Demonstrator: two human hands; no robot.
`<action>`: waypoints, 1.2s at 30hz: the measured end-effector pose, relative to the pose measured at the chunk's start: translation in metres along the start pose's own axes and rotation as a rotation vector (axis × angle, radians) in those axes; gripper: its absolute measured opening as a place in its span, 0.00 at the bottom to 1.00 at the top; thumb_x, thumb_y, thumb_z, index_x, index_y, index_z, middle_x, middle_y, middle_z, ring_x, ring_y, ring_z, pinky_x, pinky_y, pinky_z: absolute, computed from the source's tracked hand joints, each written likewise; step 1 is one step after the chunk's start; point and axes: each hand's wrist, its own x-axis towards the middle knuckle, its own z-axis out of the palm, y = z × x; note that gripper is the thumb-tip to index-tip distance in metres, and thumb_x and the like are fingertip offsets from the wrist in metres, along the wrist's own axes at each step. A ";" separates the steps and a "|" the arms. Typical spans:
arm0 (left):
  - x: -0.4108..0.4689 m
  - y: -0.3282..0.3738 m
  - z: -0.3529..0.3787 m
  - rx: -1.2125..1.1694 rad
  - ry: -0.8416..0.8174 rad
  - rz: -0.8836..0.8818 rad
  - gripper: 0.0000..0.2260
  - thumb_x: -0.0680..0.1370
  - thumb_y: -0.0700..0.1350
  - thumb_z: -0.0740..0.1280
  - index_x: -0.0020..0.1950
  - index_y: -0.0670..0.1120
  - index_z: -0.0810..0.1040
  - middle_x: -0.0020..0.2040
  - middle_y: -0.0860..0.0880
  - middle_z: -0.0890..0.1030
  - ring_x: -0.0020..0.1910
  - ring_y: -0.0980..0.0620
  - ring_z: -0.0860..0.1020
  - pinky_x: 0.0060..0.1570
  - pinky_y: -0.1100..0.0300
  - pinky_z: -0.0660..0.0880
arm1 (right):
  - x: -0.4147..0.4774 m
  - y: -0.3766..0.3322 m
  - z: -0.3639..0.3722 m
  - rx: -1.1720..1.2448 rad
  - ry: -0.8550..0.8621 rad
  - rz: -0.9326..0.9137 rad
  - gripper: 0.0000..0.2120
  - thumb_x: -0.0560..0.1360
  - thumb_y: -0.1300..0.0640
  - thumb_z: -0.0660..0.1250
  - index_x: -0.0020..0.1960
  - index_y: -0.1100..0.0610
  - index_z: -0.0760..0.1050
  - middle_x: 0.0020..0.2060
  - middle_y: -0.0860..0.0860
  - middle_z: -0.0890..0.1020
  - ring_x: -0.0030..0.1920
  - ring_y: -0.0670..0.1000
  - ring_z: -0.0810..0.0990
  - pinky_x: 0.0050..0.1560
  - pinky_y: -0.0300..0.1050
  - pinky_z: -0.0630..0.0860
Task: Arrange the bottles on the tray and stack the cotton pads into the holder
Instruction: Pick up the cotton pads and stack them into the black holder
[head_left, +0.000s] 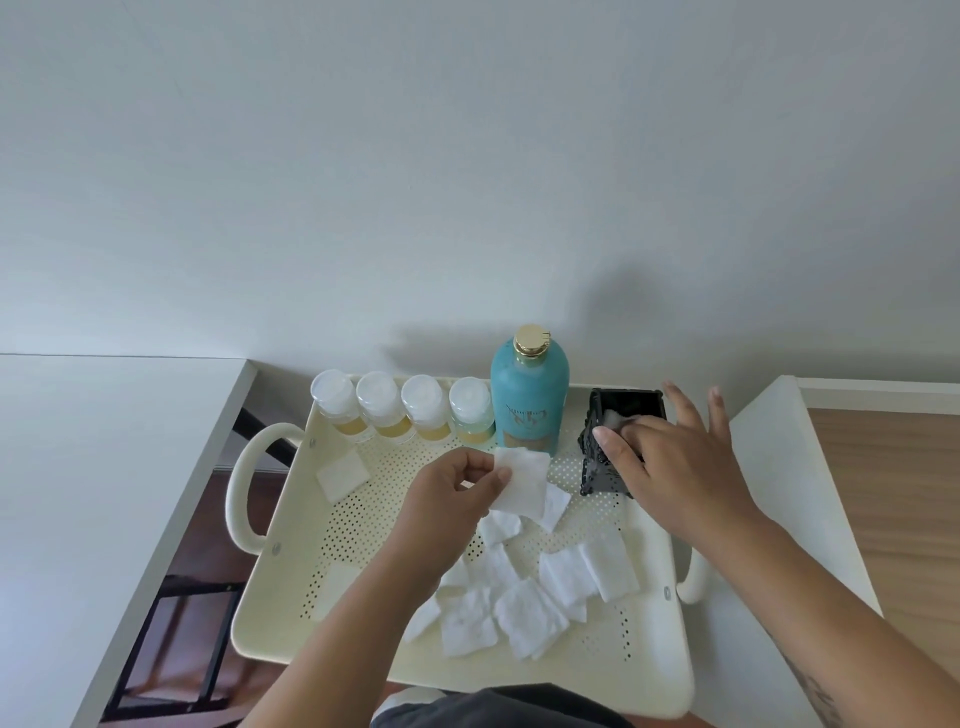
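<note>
Pale wall (467, 156) fills the upper two thirds of the frame; work area is the cream perforated tray (358, 525) at lower centre, set between two white surfaces.

Bottles: four small bottles (423, 410) with white caps stand upright in a row along the tray's far edge, close together. To their right, the teal bottle (529, 400) with a gold cap stands upright on the tray. Judged: the bottle part looks done.

Holder (597, 465): black, open-topped, on the tray just right of the teal bottle. A white pad (615, 418) shows inside its mouth; how many lie under it cannot be told.

Right hand (680, 467): over the holder at centre right, one fingertip pressing down on that white pad; the other visible fingers are straight and spread.

Left hand (452, 499): centre of frame, thumb and fingers pinching one cotton pad (522, 483) by its edge, lifted off the tray floor and near the holder.

Remaining: a heap of loose pads (524, 613) overlapping at lower centre of the tray, plus a single pad (343, 474) lying apart at the left, below the small bottles.

Judged progress: stacking is at an early stage — most pads are not yet in the holder.
</note>
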 end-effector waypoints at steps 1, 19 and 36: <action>0.000 0.001 0.001 -0.006 -0.003 0.003 0.03 0.76 0.49 0.72 0.42 0.55 0.82 0.35 0.58 0.80 0.32 0.57 0.75 0.37 0.60 0.73 | 0.000 -0.001 0.000 -0.023 -0.020 -0.007 0.37 0.77 0.32 0.34 0.40 0.46 0.79 0.48 0.39 0.82 0.75 0.55 0.58 0.72 0.56 0.34; 0.000 0.007 -0.005 -0.199 -0.098 0.065 0.02 0.75 0.50 0.73 0.45 0.53 0.84 0.39 0.53 0.84 0.35 0.58 0.78 0.35 0.70 0.73 | -0.029 -0.073 -0.012 0.990 -0.068 0.149 0.03 0.74 0.49 0.70 0.44 0.47 0.77 0.38 0.42 0.81 0.37 0.41 0.77 0.37 0.30 0.71; 0.076 -0.082 -0.104 0.942 0.275 -0.171 0.17 0.81 0.42 0.57 0.70 0.48 0.69 0.69 0.51 0.72 0.58 0.46 0.78 0.43 0.54 0.72 | -0.023 -0.082 -0.002 1.023 -0.105 0.236 0.04 0.74 0.49 0.69 0.42 0.47 0.79 0.35 0.43 0.81 0.37 0.42 0.78 0.38 0.36 0.72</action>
